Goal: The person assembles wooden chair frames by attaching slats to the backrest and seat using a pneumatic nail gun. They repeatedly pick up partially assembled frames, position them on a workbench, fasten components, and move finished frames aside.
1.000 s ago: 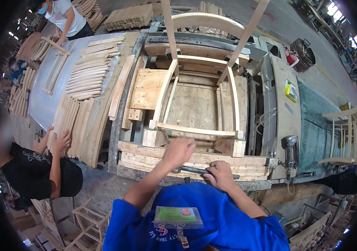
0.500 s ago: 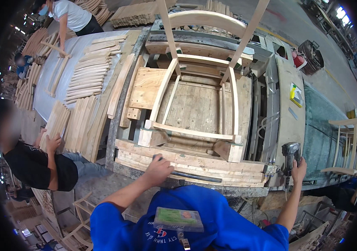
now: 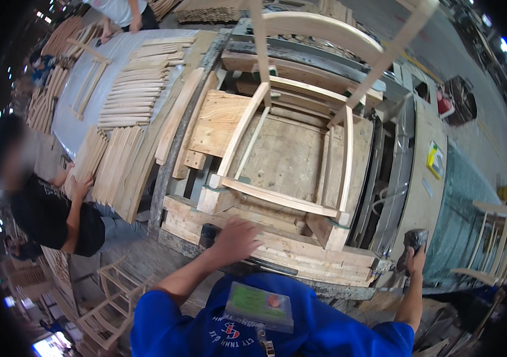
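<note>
A pale wooden chair frame (image 3: 277,197) with tall uprights and a curved top rail sits on the wooden jig (image 3: 265,223) in front of me. My left hand (image 3: 234,241) hovers by the jig's near beams, blurred, its fingers stretched toward the right with nothing visible in them. Beside its wrist stands a short black cylinder (image 3: 208,234), apart from the fingers as far as the blur shows. At the right, my right hand (image 3: 415,262) is closed around a dark nail gun (image 3: 415,240), seen partly end-on, near the bench's front edge.
A co-worker in black (image 3: 45,208) handles slats at the left table (image 3: 81,89), where several wooden parts (image 3: 134,89) lie in rows. Another person stands at its far end. A yellow-and-white packet (image 3: 435,160) lies on the right-hand board. Another chair frame (image 3: 491,238) stands far right.
My left hand has come off the dark knob-like thing and moved a little right. My right hand has closed on the nail gun and turned it. The view has shifted slightly.
</note>
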Tool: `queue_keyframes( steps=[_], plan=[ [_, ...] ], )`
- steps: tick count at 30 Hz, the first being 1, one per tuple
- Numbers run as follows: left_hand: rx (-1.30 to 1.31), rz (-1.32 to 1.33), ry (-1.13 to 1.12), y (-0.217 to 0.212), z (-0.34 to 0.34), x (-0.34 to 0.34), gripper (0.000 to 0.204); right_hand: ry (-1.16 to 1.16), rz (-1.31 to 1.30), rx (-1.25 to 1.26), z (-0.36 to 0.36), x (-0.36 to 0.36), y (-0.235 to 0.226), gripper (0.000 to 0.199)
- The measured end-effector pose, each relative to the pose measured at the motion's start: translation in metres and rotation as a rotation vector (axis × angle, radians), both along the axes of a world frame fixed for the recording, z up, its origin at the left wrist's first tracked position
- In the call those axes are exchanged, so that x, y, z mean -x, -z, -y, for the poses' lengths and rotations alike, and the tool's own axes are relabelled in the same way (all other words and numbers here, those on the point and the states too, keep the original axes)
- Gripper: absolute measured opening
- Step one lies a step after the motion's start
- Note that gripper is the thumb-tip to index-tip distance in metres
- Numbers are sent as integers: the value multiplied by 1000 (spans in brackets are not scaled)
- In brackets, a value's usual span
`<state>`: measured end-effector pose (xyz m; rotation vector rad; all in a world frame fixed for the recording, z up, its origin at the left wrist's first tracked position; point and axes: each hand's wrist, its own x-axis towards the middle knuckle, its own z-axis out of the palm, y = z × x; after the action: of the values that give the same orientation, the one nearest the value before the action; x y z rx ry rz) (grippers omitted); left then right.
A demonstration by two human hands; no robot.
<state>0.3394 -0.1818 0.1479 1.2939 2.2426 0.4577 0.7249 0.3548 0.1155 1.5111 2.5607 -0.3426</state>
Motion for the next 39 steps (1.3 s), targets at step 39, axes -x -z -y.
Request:
queue_keyframes(
  steps=[39],
  plan=[
    [-616, 2462, -891, 34, -236, -45, 49, 410, 342, 1173, 159, 463, -84, 39]
  ],
)
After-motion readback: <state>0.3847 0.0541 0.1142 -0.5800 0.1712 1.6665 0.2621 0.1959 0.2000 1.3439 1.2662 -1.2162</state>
